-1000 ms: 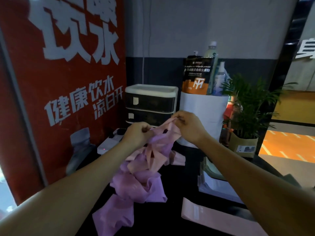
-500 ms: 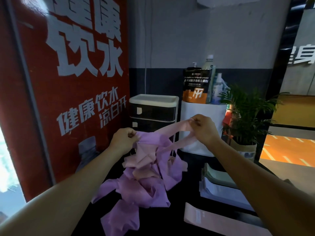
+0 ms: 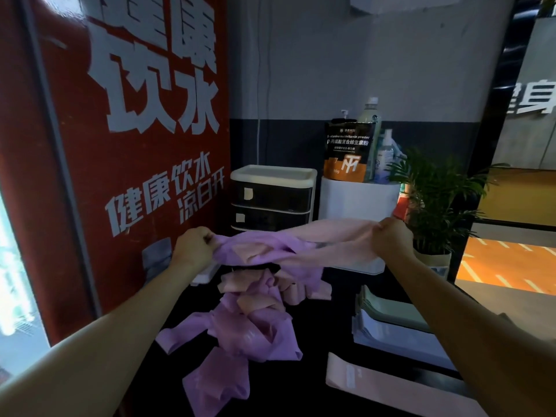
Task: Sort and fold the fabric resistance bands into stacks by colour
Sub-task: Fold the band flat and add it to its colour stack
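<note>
Pink band [image 3: 337, 239] stretched in front of the drawer unit [image 3: 272, 198]; my right hand [image 3: 392, 240] pinches its end, my left hand [image 3: 192, 249] grips the purple tangle [image 3: 255, 320]; I should draw steadily so snagged loops slip free

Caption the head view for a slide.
Right hand pulls a pink band from the tangled bands held by the left hand.

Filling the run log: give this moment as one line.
left hand: grips purple fabric bands | right hand: pinches pink fabric band | tangle: hanging, unsorted
</note>
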Demonstrator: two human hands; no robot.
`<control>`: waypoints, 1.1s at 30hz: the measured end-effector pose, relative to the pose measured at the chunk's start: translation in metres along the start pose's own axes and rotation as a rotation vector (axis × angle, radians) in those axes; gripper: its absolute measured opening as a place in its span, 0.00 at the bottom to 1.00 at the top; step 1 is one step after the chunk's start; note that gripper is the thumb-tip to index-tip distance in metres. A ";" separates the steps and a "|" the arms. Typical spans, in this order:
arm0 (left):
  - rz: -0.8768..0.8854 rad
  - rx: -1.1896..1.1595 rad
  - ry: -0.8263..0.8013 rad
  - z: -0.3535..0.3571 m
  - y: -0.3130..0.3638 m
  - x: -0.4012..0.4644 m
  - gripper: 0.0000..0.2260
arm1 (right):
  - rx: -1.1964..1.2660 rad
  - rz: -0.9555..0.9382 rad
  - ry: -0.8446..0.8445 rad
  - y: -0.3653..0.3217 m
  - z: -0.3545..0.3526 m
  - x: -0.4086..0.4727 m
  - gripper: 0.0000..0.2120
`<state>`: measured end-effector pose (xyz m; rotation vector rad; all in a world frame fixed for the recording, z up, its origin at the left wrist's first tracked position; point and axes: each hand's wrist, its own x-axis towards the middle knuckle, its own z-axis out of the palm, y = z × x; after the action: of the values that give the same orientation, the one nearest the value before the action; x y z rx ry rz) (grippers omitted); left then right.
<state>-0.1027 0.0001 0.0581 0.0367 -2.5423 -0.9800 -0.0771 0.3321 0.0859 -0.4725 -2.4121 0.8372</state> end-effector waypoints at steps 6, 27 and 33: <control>0.037 0.058 -0.089 0.022 0.002 -0.004 0.06 | 0.126 -0.116 -0.067 -0.014 0.016 -0.010 0.12; 0.152 0.319 -0.587 0.147 -0.002 -0.059 0.30 | 0.269 -0.122 -0.327 0.034 0.058 -0.046 0.08; 0.181 -0.123 -0.345 0.120 0.020 -0.042 0.07 | 0.222 -0.073 -0.280 0.045 0.058 -0.041 0.09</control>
<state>-0.1082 0.0988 -0.0239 -0.4250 -2.7206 -1.1499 -0.0729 0.3189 0.0030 -0.1903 -2.5261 1.1892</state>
